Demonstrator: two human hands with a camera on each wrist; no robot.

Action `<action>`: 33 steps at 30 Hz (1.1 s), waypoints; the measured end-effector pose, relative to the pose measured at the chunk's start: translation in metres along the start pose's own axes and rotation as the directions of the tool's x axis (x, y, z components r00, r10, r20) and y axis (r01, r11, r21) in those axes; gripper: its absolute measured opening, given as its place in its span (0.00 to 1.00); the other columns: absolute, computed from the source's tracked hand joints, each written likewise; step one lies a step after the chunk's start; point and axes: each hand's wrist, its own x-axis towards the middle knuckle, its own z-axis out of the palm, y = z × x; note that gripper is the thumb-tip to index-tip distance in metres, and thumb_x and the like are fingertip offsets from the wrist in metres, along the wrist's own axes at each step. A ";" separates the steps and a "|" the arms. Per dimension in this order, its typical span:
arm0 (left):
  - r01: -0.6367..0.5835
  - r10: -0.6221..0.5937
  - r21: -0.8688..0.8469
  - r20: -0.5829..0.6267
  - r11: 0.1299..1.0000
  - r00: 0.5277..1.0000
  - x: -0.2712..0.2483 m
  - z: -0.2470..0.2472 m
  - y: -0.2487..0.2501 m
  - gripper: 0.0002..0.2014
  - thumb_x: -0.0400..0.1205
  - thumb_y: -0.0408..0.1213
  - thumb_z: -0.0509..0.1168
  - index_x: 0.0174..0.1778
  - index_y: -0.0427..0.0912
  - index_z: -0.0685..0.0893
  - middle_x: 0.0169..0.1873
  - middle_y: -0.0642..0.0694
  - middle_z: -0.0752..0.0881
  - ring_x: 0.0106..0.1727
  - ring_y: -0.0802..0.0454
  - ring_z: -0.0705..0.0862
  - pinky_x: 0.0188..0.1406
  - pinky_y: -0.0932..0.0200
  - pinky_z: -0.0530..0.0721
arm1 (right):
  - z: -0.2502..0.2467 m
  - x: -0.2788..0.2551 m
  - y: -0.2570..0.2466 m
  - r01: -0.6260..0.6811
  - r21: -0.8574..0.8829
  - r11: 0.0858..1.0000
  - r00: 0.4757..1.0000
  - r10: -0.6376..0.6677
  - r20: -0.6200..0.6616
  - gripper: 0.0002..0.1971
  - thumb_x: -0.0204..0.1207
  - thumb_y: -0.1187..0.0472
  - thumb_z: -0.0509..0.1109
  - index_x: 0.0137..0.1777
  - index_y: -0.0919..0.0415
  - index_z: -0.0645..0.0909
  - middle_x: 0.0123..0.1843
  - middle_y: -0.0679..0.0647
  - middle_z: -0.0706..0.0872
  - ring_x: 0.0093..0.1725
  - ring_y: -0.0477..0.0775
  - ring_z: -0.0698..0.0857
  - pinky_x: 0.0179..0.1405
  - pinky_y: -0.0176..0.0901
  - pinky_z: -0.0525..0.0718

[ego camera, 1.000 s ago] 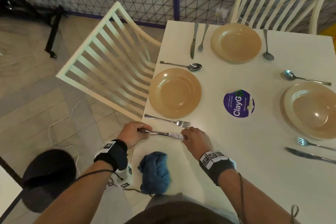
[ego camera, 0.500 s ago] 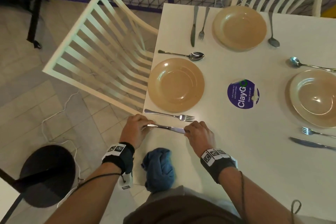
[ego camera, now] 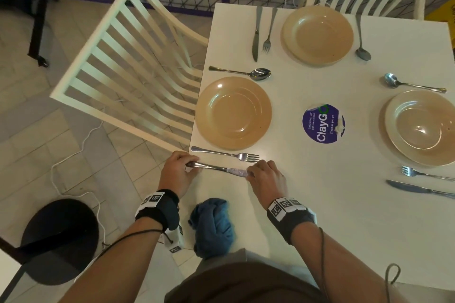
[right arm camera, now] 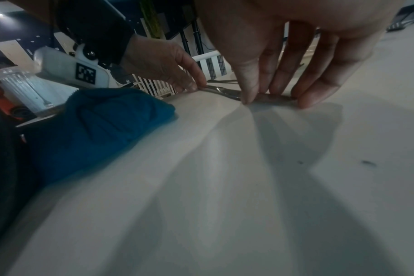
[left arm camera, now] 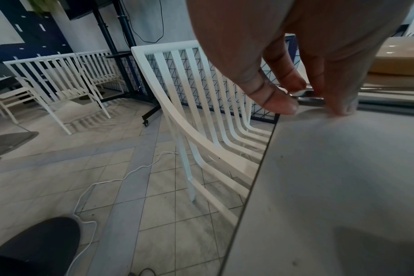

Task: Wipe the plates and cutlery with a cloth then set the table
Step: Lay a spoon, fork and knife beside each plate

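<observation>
A table knife (ego camera: 221,169) lies flat near the table's left front edge, just in front of a fork (ego camera: 229,155) and a tan plate (ego camera: 234,113). My left hand (ego camera: 178,170) pinches the handle end at the table edge; the left wrist view shows its fingertips (left arm camera: 284,106) curled round the handle (left arm camera: 306,98). My right hand (ego camera: 266,174) pinches the blade end, with the thumb (right arm camera: 247,93) in front of the knife (right arm camera: 227,92) and the fingers behind it. A crumpled blue cloth (ego camera: 213,226) lies between my wrists, untouched.
Two more settings are laid: a tan plate (ego camera: 317,34) with cutlery at the back, and stacked plates (ego camera: 423,125) with cutlery at the right. A purple sticker (ego camera: 323,123) marks the white table (ego camera: 320,204). A white slatted chair (ego camera: 128,66) stands at the left edge.
Both hands keep hold of the knife's ends, and it stays just in front of the fork. The head view has shifted a little.
</observation>
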 end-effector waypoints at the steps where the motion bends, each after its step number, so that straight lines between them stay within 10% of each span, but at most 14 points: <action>1: -0.001 0.001 -0.005 -0.003 1.000 1.000 0.000 0.000 0.000 0.14 0.74 0.32 0.81 0.54 0.47 0.93 0.49 0.52 0.84 0.48 0.56 0.87 0.58 0.62 0.82 | -0.001 -0.001 0.000 0.001 0.009 1.000 1.000 -0.001 -0.003 0.05 0.68 0.57 0.82 0.38 0.52 0.88 0.38 0.48 0.85 0.41 0.55 0.84 0.24 0.43 0.80; 14: 0.003 -0.003 0.010 -0.024 1.000 1.000 -0.008 -0.004 0.001 0.15 0.75 0.32 0.79 0.57 0.44 0.92 0.52 0.52 0.82 0.49 0.56 0.83 0.59 0.56 0.85 | -0.021 -0.016 0.019 -0.026 0.077 0.997 0.999 0.025 0.025 0.14 0.65 0.55 0.85 0.50 0.52 0.88 0.48 0.48 0.87 0.48 0.56 0.86 0.29 0.47 0.85; 22: 0.050 -0.051 0.060 0.009 0.997 0.999 -0.026 -0.011 -0.004 0.17 0.78 0.35 0.77 0.62 0.51 0.89 0.58 0.52 0.80 0.53 0.51 0.82 0.61 0.49 0.86 | -0.030 -0.060 0.065 -0.192 0.144 0.971 0.964 0.160 0.211 0.26 0.77 0.45 0.73 0.74 0.48 0.75 0.69 0.47 0.78 0.67 0.54 0.80 0.54 0.51 0.85; 33: 0.067 -0.070 0.199 0.007 0.978 0.998 -0.017 -0.003 0.002 0.12 0.84 0.37 0.70 0.60 0.54 0.91 0.55 0.47 0.82 0.45 0.48 0.85 0.60 0.50 0.85 | -0.032 -0.128 0.107 -0.287 0.163 0.944 0.933 0.237 0.270 0.23 0.79 0.43 0.70 0.72 0.48 0.77 0.68 0.46 0.78 0.69 0.51 0.75 0.58 0.50 0.83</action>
